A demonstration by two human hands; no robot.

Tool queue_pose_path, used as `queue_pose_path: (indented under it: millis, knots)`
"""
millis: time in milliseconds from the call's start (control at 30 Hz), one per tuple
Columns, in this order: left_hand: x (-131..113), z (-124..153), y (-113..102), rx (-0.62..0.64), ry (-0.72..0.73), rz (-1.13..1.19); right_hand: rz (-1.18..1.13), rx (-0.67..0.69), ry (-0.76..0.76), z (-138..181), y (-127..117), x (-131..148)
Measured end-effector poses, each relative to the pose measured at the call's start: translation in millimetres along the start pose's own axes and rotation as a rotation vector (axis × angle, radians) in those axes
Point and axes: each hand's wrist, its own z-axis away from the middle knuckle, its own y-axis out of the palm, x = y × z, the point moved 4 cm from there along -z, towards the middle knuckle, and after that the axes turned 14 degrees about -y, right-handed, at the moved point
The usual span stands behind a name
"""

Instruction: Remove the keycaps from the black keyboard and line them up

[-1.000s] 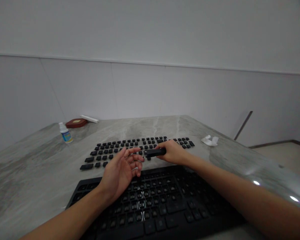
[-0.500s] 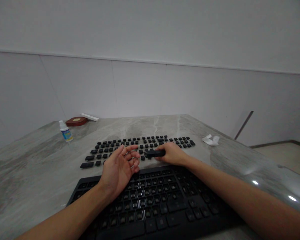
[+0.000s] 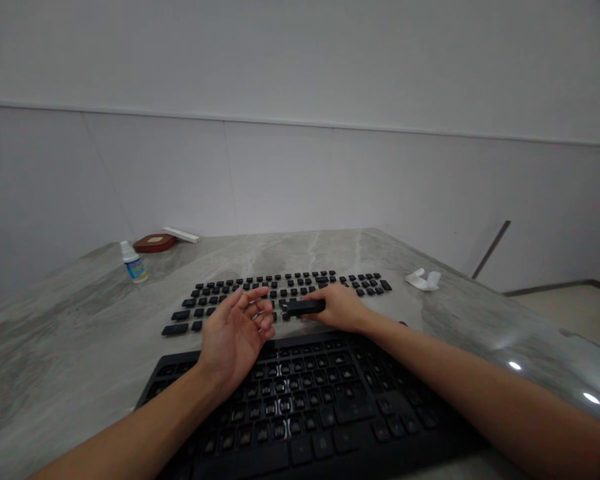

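A black keyboard point(image 3: 300, 393) lies before me, with most of its keycaps off and bare sockets showing; a few keys stay along its near edge and right side. Behind it, loose black keycaps point(image 3: 175, 329) are laid out in rows on the table. My right hand point(image 3: 344, 307) grips a slim black bar-shaped tool point(image 3: 305, 307), its narrow end pointing left above the keycap rows. Over the keyboard's far left part hovers my left hand point(image 3: 237, 337), palm turned up, fingers loosely curled and apart, with nothing visible in it.
On the grey marbled table point(image 3: 80, 360), a small white bottle with a blue label point(image 3: 134, 263) stands at the left. Behind it are a reddish-brown case point(image 3: 155, 243) and a white strip point(image 3: 181, 235). Crumpled white tissue point(image 3: 423, 280) lies at the right.
My right hand and the black tool have shifted slightly left. My left hand has also drifted a little left, its fingers still loosely curled.
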Motion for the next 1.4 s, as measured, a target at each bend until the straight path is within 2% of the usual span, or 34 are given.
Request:
queue_pose_path:
  millis: [200,433,533,700,800,900,1067,1167,1233,1333,1400]
  knots:
    - [-1,-1,0,0.018,0.009,-0.001,0.02,0.011,-0.023,-3,2,1]
    - [-1,-2,-2,0.007,0.011,-0.013,-0.044,-0.037,-0.055,-1,2,2]
    - [-1,-2,-3,0.007,0.012,-0.005,-0.106,-0.121,-0.047,0,-1,-2]
    - [-1,-2,-6,0.022,0.014,-0.007,-0.252,-0.401,0.046,12,-22,-6]
    - [-1,-2,-6,0.071,-0.017,-0.001,-0.353,-0.498,0.046,30,-35,8]
    - [1,0,-1,0.18,-0.083,-0.002,-0.447,-0.528,-0.044,51,-40,28]
    - [9,3,6,0.389,-0.218,-0.027,-0.575,-0.427,-0.205,71,-32,47]
    - [11,6,9,0.46,-0.249,-0.05,-0.577,-0.392,-0.341,72,-33,56]
    - [11,8,10,0.498,-0.267,-0.075,-0.553,-0.322,-0.43,72,-34,63]
    - [13,9,11,0.524,-0.264,-0.15,-0.516,-0.215,-0.504,72,-33,70]
    - [15,7,8,0.463,-0.196,-0.296,-0.5,-0.155,-0.534,72,-31,72]
